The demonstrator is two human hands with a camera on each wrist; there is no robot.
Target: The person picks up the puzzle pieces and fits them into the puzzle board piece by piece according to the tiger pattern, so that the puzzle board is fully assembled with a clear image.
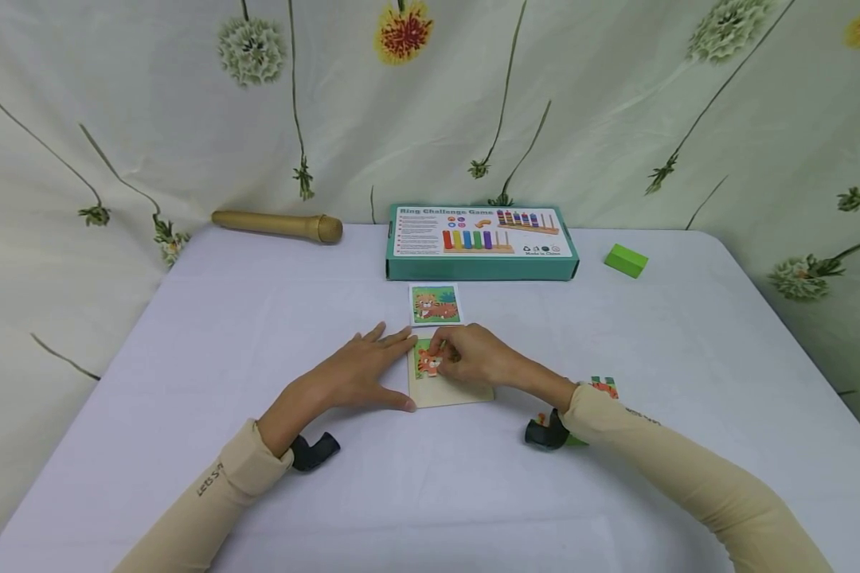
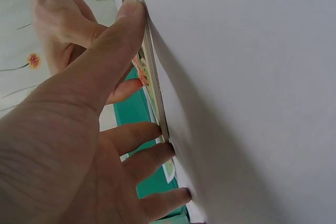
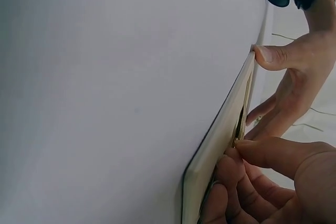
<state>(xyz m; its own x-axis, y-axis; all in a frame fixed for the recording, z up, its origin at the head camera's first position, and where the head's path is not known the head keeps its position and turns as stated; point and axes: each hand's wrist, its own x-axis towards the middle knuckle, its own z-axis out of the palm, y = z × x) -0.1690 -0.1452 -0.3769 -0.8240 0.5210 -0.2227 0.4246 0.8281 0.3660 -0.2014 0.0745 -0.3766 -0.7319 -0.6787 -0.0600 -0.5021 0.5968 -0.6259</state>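
A pale wooden puzzle board [image 1: 447, 394] lies on the table, with tiger-picture pieces [image 1: 426, 363] in its upper left part. My left hand [image 1: 365, 372] steadies the board's left side, fingers spread and thumb [image 2: 131, 11] on its edge near the lower left corner. Over the board, my right hand [image 1: 478, 355] has its fingers curled and pinches a puzzle piece at the picture; the fingers mostly hide this piece. Just beyond the board lies a matching tiger card [image 1: 435, 305]. Loose pieces [image 1: 605, 387] lie by the right forearm, partly covered by the sleeve and wrist strap.
At the back stands a green Ring Challenge Game box [image 1: 482, 269]. A gold-brown microphone-shaped object [image 1: 279, 225] lies at the back left, and a bright green block [image 1: 626, 260] at the back right. A flower-patterned cloth [image 1: 416, 119] hangs behind the white-covered table [image 1: 330, 517].
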